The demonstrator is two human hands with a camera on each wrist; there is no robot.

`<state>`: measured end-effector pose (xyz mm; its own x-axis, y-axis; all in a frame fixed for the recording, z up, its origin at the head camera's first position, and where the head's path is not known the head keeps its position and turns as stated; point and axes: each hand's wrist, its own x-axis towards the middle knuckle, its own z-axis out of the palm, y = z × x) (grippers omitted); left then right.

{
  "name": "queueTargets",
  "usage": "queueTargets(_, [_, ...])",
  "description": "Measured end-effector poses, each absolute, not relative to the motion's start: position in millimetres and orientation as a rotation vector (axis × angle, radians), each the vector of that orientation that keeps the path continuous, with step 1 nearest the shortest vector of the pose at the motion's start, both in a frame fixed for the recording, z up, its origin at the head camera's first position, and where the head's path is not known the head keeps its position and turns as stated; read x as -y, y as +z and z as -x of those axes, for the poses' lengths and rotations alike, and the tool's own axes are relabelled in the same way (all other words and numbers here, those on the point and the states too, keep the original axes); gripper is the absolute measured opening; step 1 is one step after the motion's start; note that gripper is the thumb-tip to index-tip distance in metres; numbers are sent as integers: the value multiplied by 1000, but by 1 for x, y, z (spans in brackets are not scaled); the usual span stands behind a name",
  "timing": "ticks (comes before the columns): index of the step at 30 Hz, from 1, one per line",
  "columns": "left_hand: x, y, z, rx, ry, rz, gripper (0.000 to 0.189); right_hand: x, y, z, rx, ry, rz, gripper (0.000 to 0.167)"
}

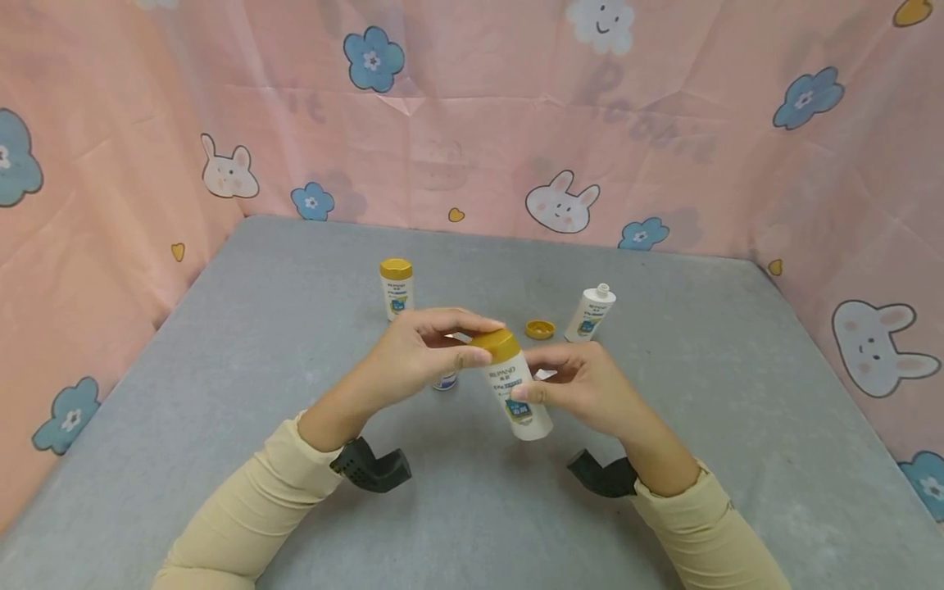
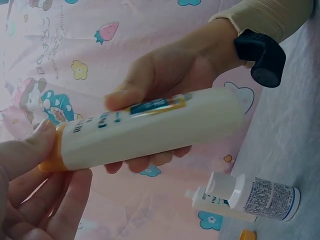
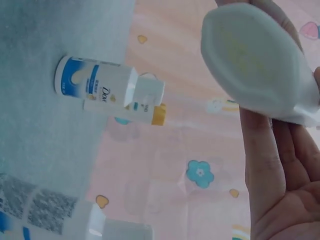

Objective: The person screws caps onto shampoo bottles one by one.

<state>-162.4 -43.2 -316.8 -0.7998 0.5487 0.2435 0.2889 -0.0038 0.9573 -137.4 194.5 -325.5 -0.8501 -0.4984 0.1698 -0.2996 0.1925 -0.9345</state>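
A white shampoo bottle with a gold cap is held tilted above the table between both hands. My left hand grips the cap between thumb and fingers. Around the bottle's body, my right hand has its thumb on the label side and its fingers behind. The left wrist view shows the cap seated on the bottle. In the right wrist view the bottle's base faces the camera.
Behind the hands stand another gold-capped bottle and an uncapped bottle. A loose gold cap lies beside the latter. Two white-capped bottles also stand about: a Dove bottle and one with printed text. Pink cloth encloses the grey table.
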Motion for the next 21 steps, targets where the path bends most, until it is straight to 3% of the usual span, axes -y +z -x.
queueTargets(4, [39, -315, 166, -2041, 1946, -744, 38, -197, -318, 146, -2364, -1694, 681, 32])
queueTargets(9, [34, -309, 181, -2082, 1972, -793, 47, -196, -303, 168, -2457, -1583, 542, 35])
queueTargets(21, [31, -303, 238, -2401, 1801, -827, 45, -194, -290, 228, -2536, -1418, 343, 45])
